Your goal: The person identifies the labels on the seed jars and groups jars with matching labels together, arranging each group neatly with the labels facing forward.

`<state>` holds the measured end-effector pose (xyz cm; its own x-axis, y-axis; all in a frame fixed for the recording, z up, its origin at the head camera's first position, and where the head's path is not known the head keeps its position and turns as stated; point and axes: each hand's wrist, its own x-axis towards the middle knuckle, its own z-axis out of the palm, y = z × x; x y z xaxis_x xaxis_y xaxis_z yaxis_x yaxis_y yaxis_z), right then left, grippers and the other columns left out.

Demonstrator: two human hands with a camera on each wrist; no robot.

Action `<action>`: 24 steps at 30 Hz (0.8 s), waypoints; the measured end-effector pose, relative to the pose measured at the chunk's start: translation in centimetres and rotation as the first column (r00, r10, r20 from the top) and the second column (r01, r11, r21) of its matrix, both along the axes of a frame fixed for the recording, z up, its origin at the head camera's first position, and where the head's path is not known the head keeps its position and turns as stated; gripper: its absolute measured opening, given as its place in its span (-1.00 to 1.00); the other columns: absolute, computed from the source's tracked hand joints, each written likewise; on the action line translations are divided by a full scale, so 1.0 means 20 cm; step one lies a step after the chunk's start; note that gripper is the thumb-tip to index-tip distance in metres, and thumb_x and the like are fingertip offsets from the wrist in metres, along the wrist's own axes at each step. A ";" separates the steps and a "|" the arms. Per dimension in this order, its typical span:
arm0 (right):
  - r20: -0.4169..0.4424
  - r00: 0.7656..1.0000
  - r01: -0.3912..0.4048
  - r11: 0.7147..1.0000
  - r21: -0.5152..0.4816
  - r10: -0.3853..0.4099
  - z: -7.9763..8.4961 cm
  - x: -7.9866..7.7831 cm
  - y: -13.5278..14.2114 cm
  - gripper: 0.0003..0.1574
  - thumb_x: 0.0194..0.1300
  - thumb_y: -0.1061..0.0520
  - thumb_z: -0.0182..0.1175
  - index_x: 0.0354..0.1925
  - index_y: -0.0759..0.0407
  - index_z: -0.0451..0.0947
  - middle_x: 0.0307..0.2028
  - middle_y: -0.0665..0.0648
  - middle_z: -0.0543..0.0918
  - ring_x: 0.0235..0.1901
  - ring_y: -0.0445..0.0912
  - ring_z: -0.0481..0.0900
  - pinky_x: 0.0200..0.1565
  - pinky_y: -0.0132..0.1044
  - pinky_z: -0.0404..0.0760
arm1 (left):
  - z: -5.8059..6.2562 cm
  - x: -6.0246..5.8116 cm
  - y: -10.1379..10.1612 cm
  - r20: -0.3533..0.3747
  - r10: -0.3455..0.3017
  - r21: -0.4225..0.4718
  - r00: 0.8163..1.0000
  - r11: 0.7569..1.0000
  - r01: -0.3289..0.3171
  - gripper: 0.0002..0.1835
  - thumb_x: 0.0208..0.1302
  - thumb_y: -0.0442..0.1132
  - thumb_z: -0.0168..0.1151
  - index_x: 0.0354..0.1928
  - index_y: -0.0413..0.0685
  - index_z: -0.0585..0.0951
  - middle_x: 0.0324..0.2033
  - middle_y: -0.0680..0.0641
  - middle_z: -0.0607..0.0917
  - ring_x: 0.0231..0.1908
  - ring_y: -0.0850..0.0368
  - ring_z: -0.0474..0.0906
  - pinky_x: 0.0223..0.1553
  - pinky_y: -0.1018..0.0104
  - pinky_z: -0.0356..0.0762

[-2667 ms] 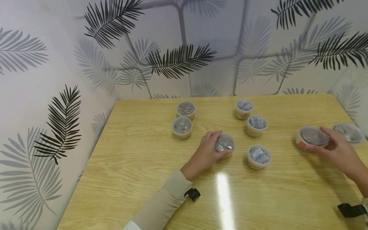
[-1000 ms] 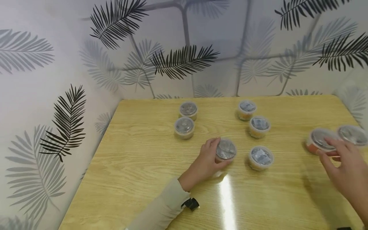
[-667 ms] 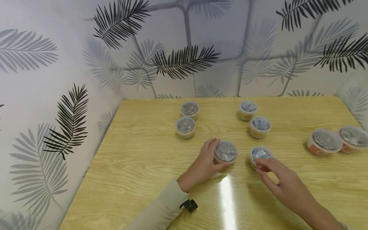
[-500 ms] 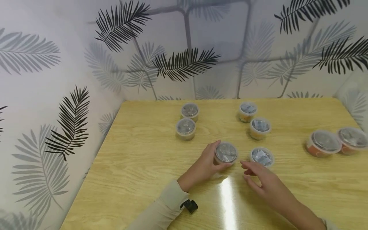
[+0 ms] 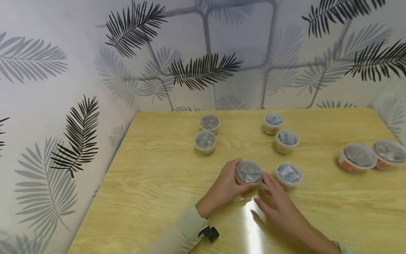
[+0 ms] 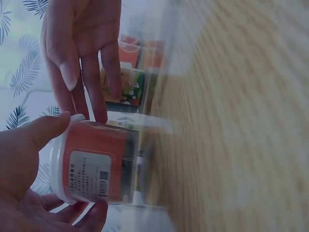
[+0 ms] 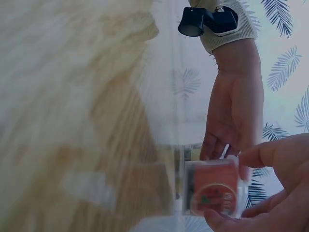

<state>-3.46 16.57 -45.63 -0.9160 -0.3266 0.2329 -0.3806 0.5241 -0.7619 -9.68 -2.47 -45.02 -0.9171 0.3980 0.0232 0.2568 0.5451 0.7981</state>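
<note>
My left hand (image 5: 223, 185) grips a round lidded plastic tub (image 5: 248, 171) near the middle of the table, thumb at the near side and fingers round the left. In the left wrist view the tub (image 6: 96, 162) shows a pale lid, an orange-red label and a white barcode sticker. At its right side is my right hand (image 5: 279, 197), the index fingertip right at the rim. The right thumb stands apart from the tub, and the fingers are loosely straight. The right wrist view shows a round print on the tub's label (image 7: 215, 193).
Close on the right stands a tub with a packet under its lid (image 5: 289, 173), with two similar tubs (image 5: 287, 141) behind. Two grey-topped tubs (image 5: 205, 141) stand back left. At far right, two orange-labelled tubs (image 5: 357, 157) sit side by side. A patterned wall borders the wooden table (image 5: 152, 169).
My right hand has set an orange-labelled tub down beside another at far right, let go and come left to the tub in my left hand. That tub has shifted slightly nearer.
</note>
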 end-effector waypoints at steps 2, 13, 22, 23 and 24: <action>0.015 1.000 0.019 0.999 -0.049 -0.018 0.00 0.00 -0.01 -0.06 0.27 0.18 0.20 0.42 0.29 -0.11 0.35 0.27 0.09 0.22 0.17 0.26 0.06 -0.12 0.43 | 0.01 0.01 0.01 0.010 0.026 0.032 1.000 0.999 -0.026 -0.03 -0.02 0.27 0.31 0.34 -0.07 0.18 0.17 -0.02 0.35 0.14 0.16 0.29 0.16 0.20 0.31; -0.146 0.980 0.103 0.974 -0.201 -0.133 0.09 -0.01 -0.08 0.00 0.07 0.37 0.32 0.39 0.24 0.06 0.29 0.25 0.19 0.20 0.09 0.22 0.08 -0.52 0.36 | 0.10 0.09 0.03 0.043 0.128 0.262 0.991 0.956 -0.134 -0.09 -0.02 0.24 0.34 0.30 -0.02 0.22 0.09 0.12 0.33 -0.05 0.24 0.36 -0.05 0.32 0.43; -0.169 0.963 0.163 0.952 -0.259 -0.211 0.14 -0.04 -0.11 0.00 0.05 0.39 0.33 0.38 0.23 0.08 0.27 0.24 0.19 0.19 0.05 0.22 0.13 -0.51 0.28 | 0.16 0.13 0.03 0.079 0.099 0.374 0.992 0.919 -0.121 -0.18 0.14 0.09 0.29 0.35 -0.04 0.18 0.13 0.05 0.31 0.01 0.19 0.39 0.09 0.28 0.40; -0.166 0.960 0.172 0.946 -0.274 -0.223 0.16 -0.03 -0.12 -0.02 0.04 0.41 0.32 0.37 0.26 0.10 0.26 0.26 0.20 0.18 0.04 0.23 0.13 -0.52 0.29 | 0.17 0.13 0.02 0.075 0.088 0.390 0.993 0.914 -0.110 -0.20 0.16 0.07 0.28 0.36 -0.06 0.18 0.14 0.04 0.31 0.02 0.19 0.39 0.11 0.30 0.38; -0.164 0.959 0.176 0.940 -0.292 -0.231 0.18 -0.03 -0.12 -0.04 0.03 0.44 0.31 0.35 0.30 0.11 0.25 0.28 0.21 0.17 0.02 0.24 0.12 -0.52 0.30 | 0.17 0.13 0.02 0.067 0.077 0.405 0.995 0.909 -0.098 -0.21 0.18 0.05 0.27 0.36 -0.07 0.18 0.14 0.04 0.31 0.03 0.20 0.40 0.11 0.32 0.38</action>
<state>-4.13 14.19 -42.02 -0.8844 -0.0369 0.4653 -0.4416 0.3888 -0.8086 -6.99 -2.04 -41.52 -0.9519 0.2813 0.1213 0.1787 0.1882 0.9657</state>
